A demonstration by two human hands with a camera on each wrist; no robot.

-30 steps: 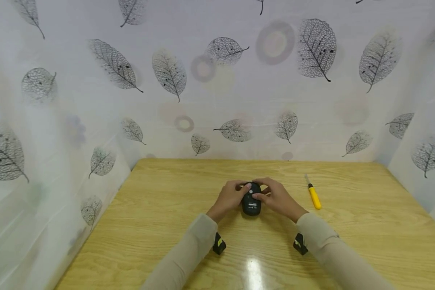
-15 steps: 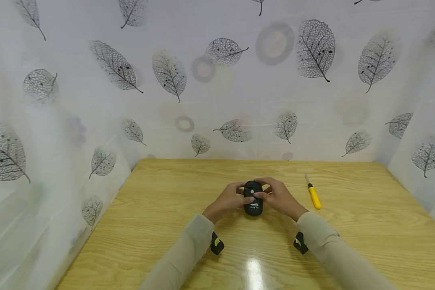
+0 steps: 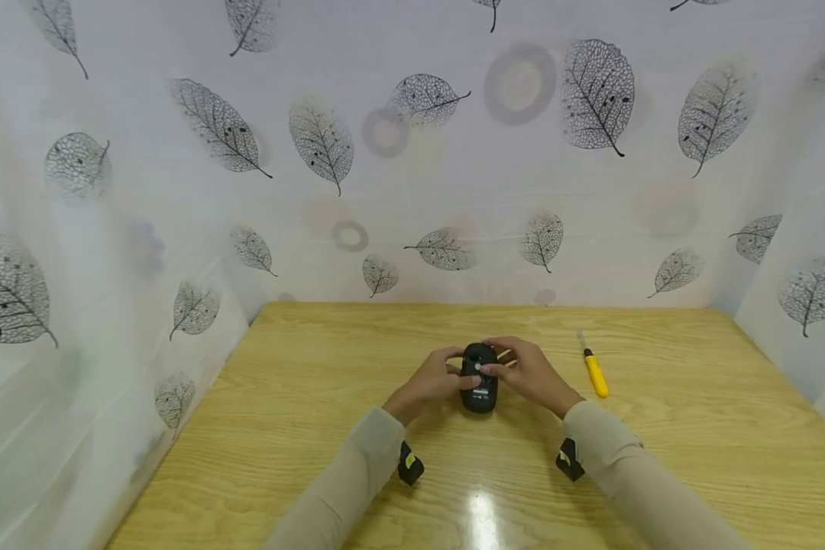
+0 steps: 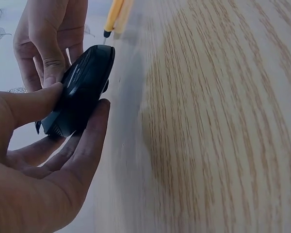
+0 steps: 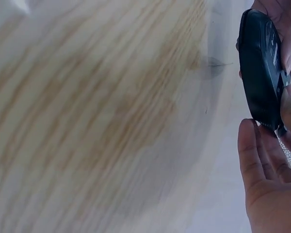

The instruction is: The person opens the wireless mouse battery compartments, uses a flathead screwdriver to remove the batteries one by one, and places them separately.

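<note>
A black computer mouse (image 3: 479, 378) is held underside up just above the wooden table (image 3: 302, 397), near its middle. My left hand (image 3: 435, 378) grips its left side, thumb on the underside and fingers beneath, as the left wrist view shows on the mouse (image 4: 82, 90). My right hand (image 3: 525, 370) grips the right side, with the thumb lying across the underside. In the right wrist view the mouse (image 5: 259, 73) shows edge-on, the right hand's fingers (image 5: 254, 160) below it.
A yellow-handled screwdriver (image 3: 594, 370) lies on the table to the right of my hands, also seen as the screwdriver (image 4: 114, 14) beyond the mouse. Leaf-patterned white sheets (image 3: 412, 153) wall the table at the back and both sides.
The mouse and both hands have shifted slightly; the left thumb has slid a little along the underside. The screwdriver has not moved.
</note>
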